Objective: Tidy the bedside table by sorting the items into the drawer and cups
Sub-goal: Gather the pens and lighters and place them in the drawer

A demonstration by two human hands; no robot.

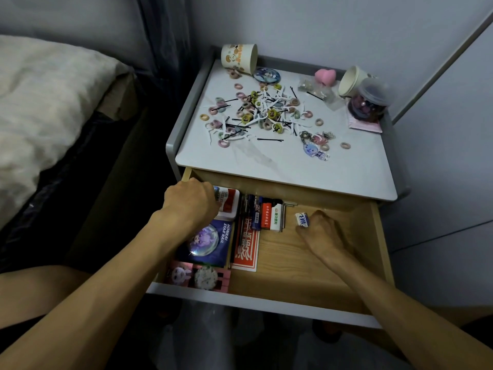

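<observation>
Drawer (293, 268) stands pulled out under the tabletop (293, 169), its left half packed with cards (205, 241), batteries (256, 213) and a red box (230, 202), its right half bare wood; the right hand (320, 232) pinches a small eraser (302, 219) near the batteries, and would do best to set it flat against that row, not loose. Left hand (190, 204) lies curled over the red box, fingers hidden, so I cannot tell whether it grips; left cup (238, 58) and right cup (352, 81) lie tipped, the right one seemingly empty, while ties (256, 114) litter the top.
</observation>
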